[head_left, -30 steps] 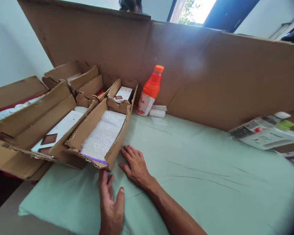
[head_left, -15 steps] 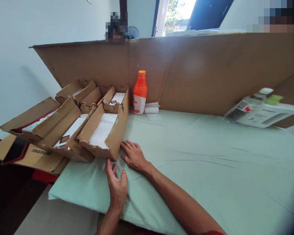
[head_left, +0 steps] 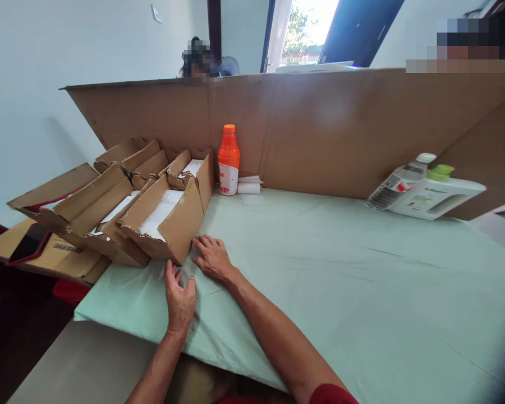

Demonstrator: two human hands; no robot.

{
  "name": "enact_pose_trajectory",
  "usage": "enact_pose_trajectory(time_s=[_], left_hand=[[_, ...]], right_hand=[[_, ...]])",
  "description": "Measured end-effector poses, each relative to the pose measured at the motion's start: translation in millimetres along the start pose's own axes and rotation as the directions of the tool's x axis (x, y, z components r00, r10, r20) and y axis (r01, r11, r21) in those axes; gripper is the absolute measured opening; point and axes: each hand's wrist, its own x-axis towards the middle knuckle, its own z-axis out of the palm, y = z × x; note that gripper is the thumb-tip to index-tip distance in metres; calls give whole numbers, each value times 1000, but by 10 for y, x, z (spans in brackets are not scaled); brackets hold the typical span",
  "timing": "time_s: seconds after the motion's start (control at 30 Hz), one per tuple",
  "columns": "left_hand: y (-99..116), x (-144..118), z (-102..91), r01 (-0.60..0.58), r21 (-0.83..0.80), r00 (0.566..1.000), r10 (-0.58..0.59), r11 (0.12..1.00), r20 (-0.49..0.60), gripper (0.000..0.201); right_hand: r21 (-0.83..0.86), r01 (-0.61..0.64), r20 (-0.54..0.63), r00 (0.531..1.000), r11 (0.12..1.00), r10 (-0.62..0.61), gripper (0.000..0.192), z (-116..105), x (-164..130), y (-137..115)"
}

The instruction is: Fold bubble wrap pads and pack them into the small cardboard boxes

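Head view: I log left hand [head_left: 180, 306], thumb parted from fingers, at the near corner of the cardboard box [head_left: 184, 224], right hand [head_left: 214, 259] loosely spread beside it, both pinching nothing, apparently placed to steady it on the green cloth [head_left: 320, 286].

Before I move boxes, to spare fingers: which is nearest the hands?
The front-right box, holding bubble wrap: left hand at its near end, right hand beside it; the other boxes are farther.
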Motion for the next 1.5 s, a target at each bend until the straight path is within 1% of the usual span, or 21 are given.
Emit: enact_pose_trajectory(time_s=[0.13,0.23,0.3,0.4,0.47,0.57,0.63,0.67,0.73,0.8,0.83,0.9,0.93,1.0,1.07,1.13,1.2,1.27,1.3,1.4,1.5], left_hand=[[81,-62,-38,-71,55,996,73,996,-47,71],[209,-153,-63,-309,208,940,331,928,-80,57],[322,-155,-42,-468,221,881,471,856,42,44],[530,36,94,-533,62,815,492,844,305,35],[653,276,263,-478,-36,787,447,878,425,36],[712,644,584,-391,-103,774,388,914,501,32],[641,802,792,-351,-108,790,356,930,499,28],[579,846,880,-332,-105,803,339,938,491,28],[431,871,1008,-302,-96,824,310,949,474,30],[298,847,1068,-287,-90,831,295,954,473,29],[250,830,1077,-284,-88,828,291,955,480,29],[198,806,1073,-283,-87,816,287,955,501,28],[190,802,1066,-284,-85,811,286,955,510,28],[193,805,1054,-289,-82,800,288,954,526,29],[204,814,1048,-296,-81,791,291,952,539,29],[210,820,1046,-298,-82,785,293,951,545,29],[211,821,1048,-297,-85,786,294,951,543,28],[210,817,1052,-294,-92,791,296,951,536,28],[209,814,1055,-292,-97,793,298,952,531,28],[209,805,1062,-289,-112,801,304,951,515,29],[213,800,1064,-297,-115,806,313,948,503,29]], right_hand=[[3,-2,-3,1000,1000,2,63,-12,-6,-14],[30,-15,-8,1000,999,16,61,-12,-7,-26],[136,-21,-30,999,990,25,53,-16,-2,11],[319,-47,-63,995,947,71,31,-124,22,179],[354,-88,-91,988,931,128,27,-340,61,337],[341,-124,-228,951,932,210,34,-915,218,467],[292,-57,-373,912,955,169,30,-1357,435,380],[239,9,-410,907,971,92,27,-1550,582,281],[95,166,-328,936,982,-126,22,-1817,941,23],[-65,282,-77,955,957,-287,18,-1902,1344,-233],[-141,306,62,952,941,-300,16,-1886,1541,-337],[-275,296,271,937,915,-221,15,-1777,1882,-480],[-327,274,330,930,904,-163,20,-1704,2015,-522],[-382,240,372,924,892,-89,26,-1568,2197,-567],[-384,214,358,931,898,-69,22,-1492,2277,-584],[-324,197,307,947,925,-94,15,-1515,2279,-577],[-174,204,182,968,963,-172,8,-1652,2220,-515],[45,240,-55,970,970,-237,14,-1874,2112,-340],[153,253,-196,955,955,-222,20,-1997,2043,-196],[398,226,-514,858,889,12,32,-2265,1785,470],[547,82,-582,753,833,307,35,-2211,1465,1312]])
